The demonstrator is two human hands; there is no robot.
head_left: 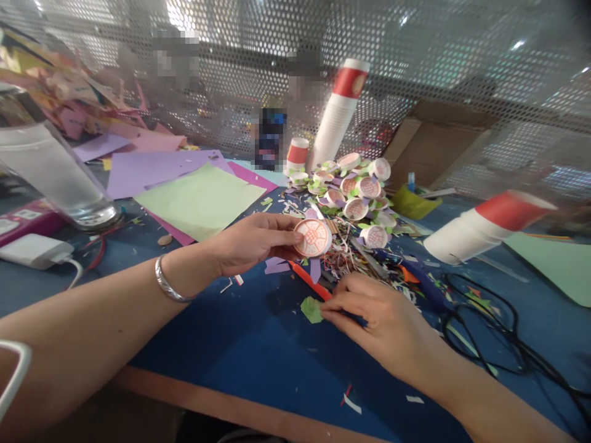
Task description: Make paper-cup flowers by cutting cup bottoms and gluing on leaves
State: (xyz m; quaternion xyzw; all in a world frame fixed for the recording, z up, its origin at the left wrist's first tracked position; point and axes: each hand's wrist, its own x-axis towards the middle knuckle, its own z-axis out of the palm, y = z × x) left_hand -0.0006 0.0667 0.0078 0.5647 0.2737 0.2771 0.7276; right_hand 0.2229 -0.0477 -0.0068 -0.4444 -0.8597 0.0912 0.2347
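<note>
My left hand (252, 241) is closed around a small round cut-out paper cup base (313, 237) with a red pattern, held just above the blue table (240, 344). My right hand (373, 320) lies lower and nearer, its fingertips pinching a small green paper scrap (311, 309) on the table. An orange-red tool handle (308, 280) lies between the two hands. Behind the hands rises a heap of finished cup bases (357, 191) decorated with green and purple paper bits, amid shredded strips.
Green and purple paper sheets (198, 197) lie at the back left, beside a clear glass (55, 178) and a white charger (34, 251). Stacks of red-and-white paper cups (339, 111) lean at the back; another stack (484, 226) lies right. Black cables (498, 326) trail right. A perforated screen (415, 61) is behind.
</note>
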